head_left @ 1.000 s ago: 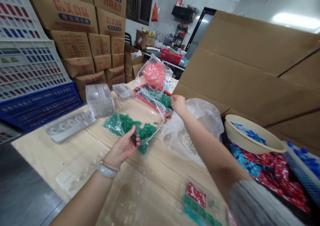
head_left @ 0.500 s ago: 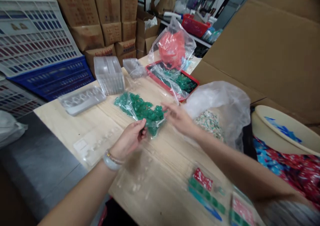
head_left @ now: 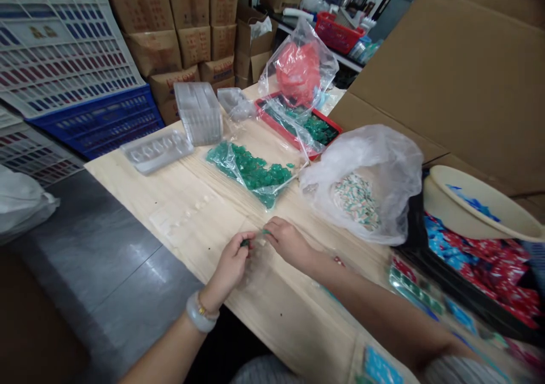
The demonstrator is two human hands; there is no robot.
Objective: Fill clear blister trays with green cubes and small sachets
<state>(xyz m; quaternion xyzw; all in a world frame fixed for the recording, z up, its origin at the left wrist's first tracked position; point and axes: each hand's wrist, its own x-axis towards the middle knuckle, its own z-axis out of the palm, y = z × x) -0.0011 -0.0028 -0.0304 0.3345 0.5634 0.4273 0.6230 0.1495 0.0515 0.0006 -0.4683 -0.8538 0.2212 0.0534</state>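
left hand: fingertips pinched on a small green piece, a firm, close grip
right hand: just beside, fingertips at the same piece, contact too blurred to tell
clear bag of green pieces: lying apart on the wooden table

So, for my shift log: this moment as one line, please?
left hand: holding green piece | right hand: close beside it | nearby: bag of green pieces | on: wooden table
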